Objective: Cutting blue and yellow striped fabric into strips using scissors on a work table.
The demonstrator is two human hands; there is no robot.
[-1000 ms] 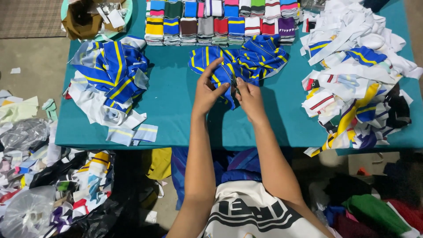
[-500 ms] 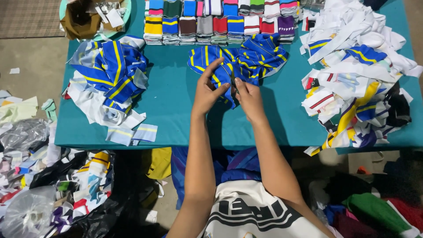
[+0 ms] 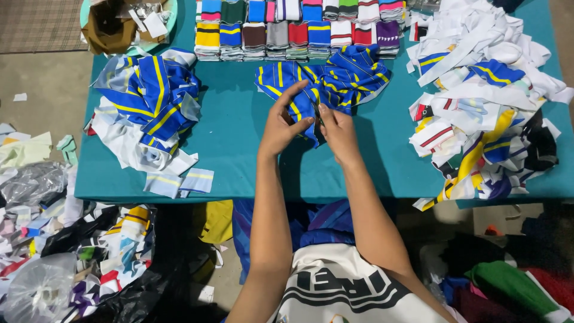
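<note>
On the teal table [image 3: 233, 137] lies a heap of blue fabric pieces with yellow stripes [image 3: 347, 78], just beyond my hands. My left hand [image 3: 284, 122] pinches the near edge of one blue striped piece from that heap. My right hand [image 3: 338, 131] grips the same piece and a small dark tool beside it, fingers closed. Both hands meet over the table's middle.
A second blue, yellow and white fabric pile [image 3: 149, 107] sits at the left, a mixed white and coloured pile [image 3: 484, 101] at the right. Folded striped stacks [image 3: 293, 30] line the far edge. A basket [image 3: 128, 21] stands far left. Scraps and bags [image 3: 54, 239] cover the floor.
Both hands stay on the blue striped piece; the fingers shift only slightly as they work its edge.
</note>
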